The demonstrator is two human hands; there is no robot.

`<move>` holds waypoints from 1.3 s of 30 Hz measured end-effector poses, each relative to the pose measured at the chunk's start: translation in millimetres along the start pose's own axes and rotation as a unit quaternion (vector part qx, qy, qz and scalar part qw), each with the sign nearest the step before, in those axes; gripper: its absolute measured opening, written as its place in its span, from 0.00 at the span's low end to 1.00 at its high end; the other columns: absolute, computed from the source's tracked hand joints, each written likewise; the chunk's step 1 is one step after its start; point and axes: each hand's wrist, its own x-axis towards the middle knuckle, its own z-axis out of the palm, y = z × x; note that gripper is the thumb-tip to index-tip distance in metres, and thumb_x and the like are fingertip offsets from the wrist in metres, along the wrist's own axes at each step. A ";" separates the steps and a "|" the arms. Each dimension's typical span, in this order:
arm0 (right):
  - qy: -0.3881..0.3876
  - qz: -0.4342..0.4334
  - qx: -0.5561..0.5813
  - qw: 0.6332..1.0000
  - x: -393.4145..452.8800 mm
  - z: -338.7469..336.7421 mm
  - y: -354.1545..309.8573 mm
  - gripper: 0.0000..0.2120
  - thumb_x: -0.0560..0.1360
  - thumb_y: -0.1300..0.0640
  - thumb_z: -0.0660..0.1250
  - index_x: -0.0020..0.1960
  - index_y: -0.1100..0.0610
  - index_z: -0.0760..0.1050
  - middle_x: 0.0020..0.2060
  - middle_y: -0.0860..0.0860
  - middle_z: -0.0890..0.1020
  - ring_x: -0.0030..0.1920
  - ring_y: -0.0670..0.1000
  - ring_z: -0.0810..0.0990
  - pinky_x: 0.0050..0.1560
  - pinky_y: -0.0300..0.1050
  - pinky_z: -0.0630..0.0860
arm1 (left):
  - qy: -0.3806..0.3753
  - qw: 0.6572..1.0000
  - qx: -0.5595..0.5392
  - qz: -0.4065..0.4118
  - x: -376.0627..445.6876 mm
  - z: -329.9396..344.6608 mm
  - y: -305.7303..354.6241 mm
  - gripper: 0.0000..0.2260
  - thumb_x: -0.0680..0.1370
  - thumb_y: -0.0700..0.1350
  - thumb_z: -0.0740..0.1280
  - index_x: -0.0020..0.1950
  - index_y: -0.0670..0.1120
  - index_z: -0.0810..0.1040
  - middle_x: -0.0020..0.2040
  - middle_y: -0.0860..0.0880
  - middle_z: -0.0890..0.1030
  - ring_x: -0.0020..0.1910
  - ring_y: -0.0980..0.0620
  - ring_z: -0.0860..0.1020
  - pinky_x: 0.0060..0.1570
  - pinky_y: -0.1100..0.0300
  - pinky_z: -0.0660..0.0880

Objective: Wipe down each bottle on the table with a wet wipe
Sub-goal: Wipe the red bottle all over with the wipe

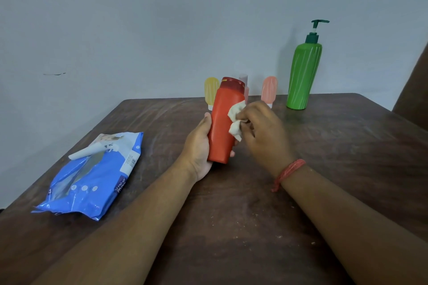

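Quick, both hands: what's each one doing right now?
Left hand: grips the red bottle.
Right hand: pinches the wipe against it.

The blue wipes pack [92, 176] is showing only partial white lettering near its lower edge and a barcode sticker, neither being legible.

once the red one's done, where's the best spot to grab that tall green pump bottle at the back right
Probably around the narrower lower body of the tall green plastic pump bottle, coming from its front-right side. It stands upright near the table's far edge and tapers toward the base, so fingers wrap best there. The thin pump head looks a poor hold, and the small pink bottle stands close on its left.
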 end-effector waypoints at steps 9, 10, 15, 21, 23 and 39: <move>0.110 0.145 0.116 0.976 0.1 -1.7 6.6 0.07 0.73 0.69 0.68 0.48 0.60 0.77 0.51 0.52 0.75 0.50 0.50 0.78 0.51 0.50 0.80 | -0.053 0.997 0.051 0.000 -2.7 3.3 -2.6 0.20 0.85 0.59 0.54 0.69 0.49 0.73 0.51 0.40 0.84 0.43 0.43 0.83 0.35 0.50 0.79; 0.093 0.128 0.124 0.980 -3.8 -0.6 2.7 0.07 0.73 0.69 0.69 0.48 0.60 0.77 0.51 0.51 0.75 0.51 0.50 0.78 0.52 0.48 0.80 | -0.049 0.998 0.047 0.000 -2.8 2.5 -1.9 0.20 0.85 0.59 0.54 0.68 0.49 0.74 0.52 0.40 0.83 0.43 0.44 0.83 0.35 0.50 0.79; 0.111 0.154 0.101 0.977 3.2 -1.6 2.4 0.07 0.74 0.65 0.71 0.45 0.55 0.76 0.48 0.50 0.76 0.47 0.46 0.77 0.48 0.41 0.78 | -0.061 0.996 0.069 0.000 -4.0 3.2 -1.2 0.21 0.85 0.59 0.53 0.69 0.48 0.73 0.54 0.39 0.83 0.43 0.44 0.82 0.34 0.51 0.79; 0.054 0.281 0.216 0.933 -6.8 -0.9 3.4 0.08 0.76 0.59 0.71 0.44 0.49 0.73 0.43 0.49 0.81 0.43 0.47 0.80 0.42 0.41 0.77 | -0.062 0.994 0.095 0.003 -3.3 3.2 -2.8 0.21 0.85 0.59 0.53 0.70 0.48 0.73 0.55 0.39 0.82 0.43 0.45 0.82 0.34 0.51 0.78; 0.075 0.298 0.239 0.921 -4.6 -0.2 5.2 0.08 0.76 0.59 0.71 0.44 0.50 0.74 0.43 0.50 0.81 0.44 0.48 0.81 0.43 0.43 0.78 | -0.067 0.993 0.098 0.004 -3.5 4.1 -2.8 0.21 0.85 0.59 0.53 0.70 0.48 0.73 0.56 0.39 0.83 0.43 0.45 0.82 0.35 0.51 0.78; 0.073 0.144 0.111 0.981 -7.8 1.1 -0.8 0.05 0.74 0.67 0.70 0.48 0.58 0.80 0.49 0.49 0.76 0.46 0.44 0.77 0.46 0.32 0.74 | -0.063 0.992 0.107 0.003 -3.6 4.9 -2.7 0.20 0.86 0.58 0.53 0.67 0.46 0.73 0.51 0.40 0.82 0.43 0.44 0.81 0.34 0.51 0.77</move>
